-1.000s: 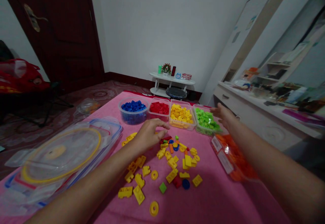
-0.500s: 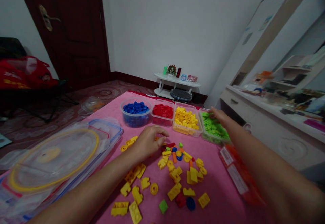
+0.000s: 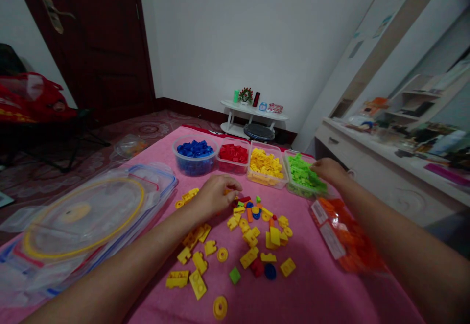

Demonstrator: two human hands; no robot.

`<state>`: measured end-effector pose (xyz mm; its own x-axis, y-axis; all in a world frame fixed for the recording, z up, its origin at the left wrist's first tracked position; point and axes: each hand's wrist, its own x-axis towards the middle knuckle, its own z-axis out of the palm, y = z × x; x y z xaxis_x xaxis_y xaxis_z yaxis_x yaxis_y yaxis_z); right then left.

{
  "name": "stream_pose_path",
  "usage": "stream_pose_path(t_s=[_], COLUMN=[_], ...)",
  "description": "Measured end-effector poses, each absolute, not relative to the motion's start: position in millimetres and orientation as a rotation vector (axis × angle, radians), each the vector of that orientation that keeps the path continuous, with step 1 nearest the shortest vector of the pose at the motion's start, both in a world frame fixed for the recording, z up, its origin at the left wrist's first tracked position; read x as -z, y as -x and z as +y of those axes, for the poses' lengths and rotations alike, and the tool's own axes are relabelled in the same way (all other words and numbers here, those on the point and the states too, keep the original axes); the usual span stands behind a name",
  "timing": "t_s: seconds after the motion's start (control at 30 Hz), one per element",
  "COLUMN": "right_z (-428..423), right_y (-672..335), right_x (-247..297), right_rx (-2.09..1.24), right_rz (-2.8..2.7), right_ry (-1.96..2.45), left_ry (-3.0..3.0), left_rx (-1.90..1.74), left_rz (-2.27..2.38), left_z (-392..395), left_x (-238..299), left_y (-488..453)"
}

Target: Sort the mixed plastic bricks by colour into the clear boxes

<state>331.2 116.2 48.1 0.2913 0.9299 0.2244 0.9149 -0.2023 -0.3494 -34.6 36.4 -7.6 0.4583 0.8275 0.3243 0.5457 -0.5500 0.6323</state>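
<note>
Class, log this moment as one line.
left hand: fingers curled at loose brick pile | right hand: over green-brick tub | surface: pink cloth

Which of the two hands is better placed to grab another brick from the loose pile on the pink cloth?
Probably the left hand: its fingers rest at the edge of the loose pile. The right hand is away at the green box.
</note>
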Motion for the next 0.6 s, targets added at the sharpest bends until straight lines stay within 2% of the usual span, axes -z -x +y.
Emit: stream_pose_path(t_s=[0.13,0.23,0.43,0.6], right_z=[86.3,57.2,36.9,31.9], right_y=[-270.5,-215.9,-172.3,-173.2], right_x=[-43.2,-19.6,27.6,26.3], right_rx=[-0.073,-0.39,-0.397,-0.374], right_rz=[-2.024,-2.27,-2.193,-2.053], right_ry=[1.962,1.737,1.695,1.751], left_ry=[-2.273,-2.279,-2.45,-2.677], left_rx=[-0.761,-0.687,-0.614,-0.502], left_rz=[1.085,1.039,1.03,0.996], left_z=[33.9,30.9,25.5,22.8], left_x=[7.9,8.0,10.1,18.4], left_y=[33.3,32.3,30.3,27.5])
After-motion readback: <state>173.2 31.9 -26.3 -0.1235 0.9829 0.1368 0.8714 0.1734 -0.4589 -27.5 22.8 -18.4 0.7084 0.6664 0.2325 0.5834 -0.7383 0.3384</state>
